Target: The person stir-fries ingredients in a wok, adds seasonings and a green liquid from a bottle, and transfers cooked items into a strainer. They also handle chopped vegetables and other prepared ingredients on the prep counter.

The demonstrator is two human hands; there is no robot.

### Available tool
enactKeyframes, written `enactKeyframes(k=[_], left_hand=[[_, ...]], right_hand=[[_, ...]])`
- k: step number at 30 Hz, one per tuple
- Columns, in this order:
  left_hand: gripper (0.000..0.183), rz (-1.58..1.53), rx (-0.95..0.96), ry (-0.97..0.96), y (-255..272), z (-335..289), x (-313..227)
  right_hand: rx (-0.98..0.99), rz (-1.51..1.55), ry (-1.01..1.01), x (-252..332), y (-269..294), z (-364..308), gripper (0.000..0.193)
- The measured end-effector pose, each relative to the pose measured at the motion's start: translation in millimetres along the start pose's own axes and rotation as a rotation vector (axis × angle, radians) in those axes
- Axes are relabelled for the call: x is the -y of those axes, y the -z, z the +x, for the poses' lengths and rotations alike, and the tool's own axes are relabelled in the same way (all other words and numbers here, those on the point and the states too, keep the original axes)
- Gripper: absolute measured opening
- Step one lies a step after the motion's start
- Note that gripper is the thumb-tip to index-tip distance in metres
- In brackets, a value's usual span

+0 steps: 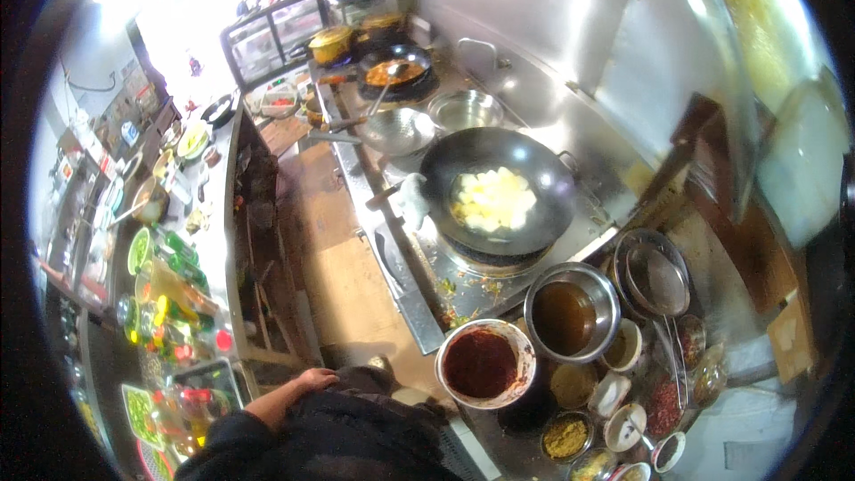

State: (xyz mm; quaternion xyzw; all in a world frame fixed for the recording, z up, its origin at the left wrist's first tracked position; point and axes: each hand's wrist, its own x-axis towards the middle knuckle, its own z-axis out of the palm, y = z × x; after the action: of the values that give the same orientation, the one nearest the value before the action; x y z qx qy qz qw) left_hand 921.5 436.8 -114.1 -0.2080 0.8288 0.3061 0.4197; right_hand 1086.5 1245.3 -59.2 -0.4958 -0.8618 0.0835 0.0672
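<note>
My left hand (309, 382) rests low against my dark clothing at the bottom of the view, fingers curled loosely and holding nothing. My right hand is out of view. Ahead on the steel stove stands a black wok (499, 189) with pale chunks of food (492, 199) in it, a cloth-wrapped handle (408, 196) pointing toward me. A white bowl of dark red chilli paste (483, 362) sits nearest me on the right.
A steel bowl of brown sauce (571, 313), a wire strainer (656, 276) and several small seasoning bowls (614, 401) crowd the right. Further back are steel bowls (398, 130), a second wok (395, 69) and a yellow pot (331, 41). Bottles (169, 303) line the left counter.
</note>
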Motion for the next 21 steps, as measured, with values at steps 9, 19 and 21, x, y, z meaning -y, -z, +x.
enactKeyframes(k=[9,19,21], left_hand=[[0.053,-0.042,0.009,0.056,53.4,-6.1,1.8],[0.055,-0.429,-0.119,-0.007,182.8,109.3,80.8],[0.054,-0.495,-0.096,-0.005,202.1,118.3,98.1]], right_hand=[[0.018,0.328,0.012,194.1,94.9,-89.9,0.032],[0.096,0.553,0.117,453.1,142.0,-201.1,0.031],[0.135,0.599,0.161,502.3,149.6,-213.1,0.030]])
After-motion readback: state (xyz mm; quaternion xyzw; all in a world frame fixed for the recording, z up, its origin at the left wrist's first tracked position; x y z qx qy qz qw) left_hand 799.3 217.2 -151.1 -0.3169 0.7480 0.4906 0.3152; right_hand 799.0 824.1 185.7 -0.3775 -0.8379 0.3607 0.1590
